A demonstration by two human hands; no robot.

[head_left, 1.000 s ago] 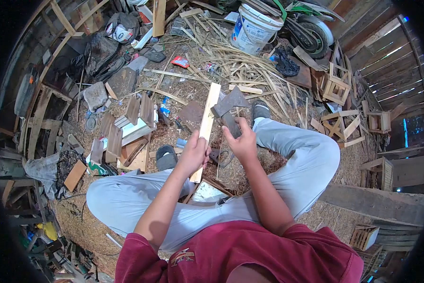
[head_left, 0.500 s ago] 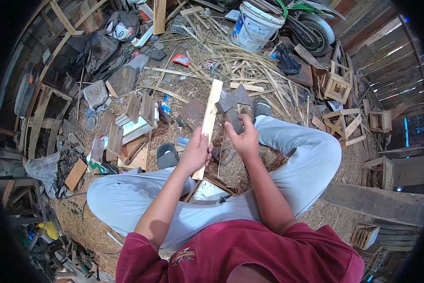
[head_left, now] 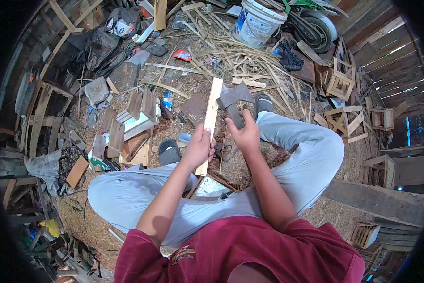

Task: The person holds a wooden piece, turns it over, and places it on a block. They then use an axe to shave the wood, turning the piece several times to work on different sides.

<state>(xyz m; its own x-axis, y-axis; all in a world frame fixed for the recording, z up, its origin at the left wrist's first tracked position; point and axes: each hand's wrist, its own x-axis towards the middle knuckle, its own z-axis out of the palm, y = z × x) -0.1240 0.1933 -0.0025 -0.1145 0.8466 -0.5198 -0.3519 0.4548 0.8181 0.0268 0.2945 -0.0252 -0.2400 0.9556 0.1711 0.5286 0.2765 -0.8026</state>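
Observation:
My left hand is closed around the lower part of a pale wooden strip, which stands nearly upright in front of me. In my right hand is the short dark handle of a hatchet. Its broad grey metal head lies close to the right edge of the strip, near the upper end. A rusty flat plate is on the ground behind the strip. Between my legs, below my hands, rests a framed mirror-like panel.
Wood shavings and thin split strips cover the ground ahead. A white bucket stands at the back beside a wheel. Small wooden frames are piled on the right. Brown boards lie to my left, near a stone block.
The view has shifted slightly. My left hand still grips the strip and my right hand the hatchet, with the hatchet head beside the strip in both frames.

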